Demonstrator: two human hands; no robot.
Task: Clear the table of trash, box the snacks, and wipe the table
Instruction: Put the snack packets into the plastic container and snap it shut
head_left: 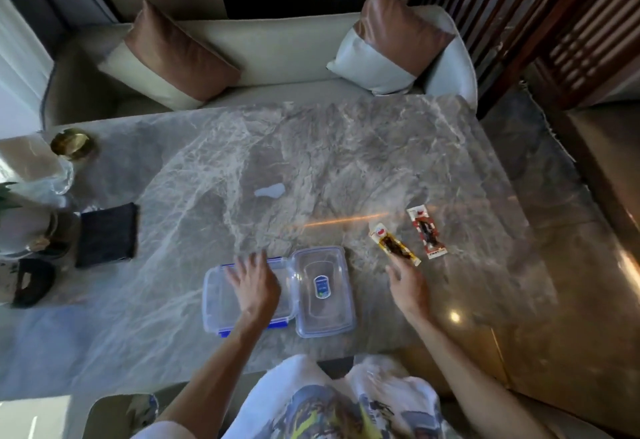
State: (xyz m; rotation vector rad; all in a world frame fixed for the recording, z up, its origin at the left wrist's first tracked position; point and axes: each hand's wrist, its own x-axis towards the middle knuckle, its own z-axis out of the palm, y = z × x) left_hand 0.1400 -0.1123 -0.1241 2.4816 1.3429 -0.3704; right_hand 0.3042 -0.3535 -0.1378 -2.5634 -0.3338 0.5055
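A clear plastic box (221, 303) with blue clips lies on the marble table (311, 148), its lid (323, 291) flat beside it on the right. My left hand (254, 284) rests over the box with fingers spread and straight. My right hand (407, 284) reaches to the near end of a yellow snack packet (393, 246); whether its fingers touch or pinch the packet is unclear. A red snack packet (427, 232) lies just right of the yellow one. A small puddle of liquid (270, 192) sits mid-table. A dark folded cloth (107, 234) lies at the left.
A brass dish (72, 143), glassware (52, 175) and a dark object (33, 283) crowd the table's left edge. A pale sofa (277, 54) with two cushions stands behind the table. The floor drops away on the right.
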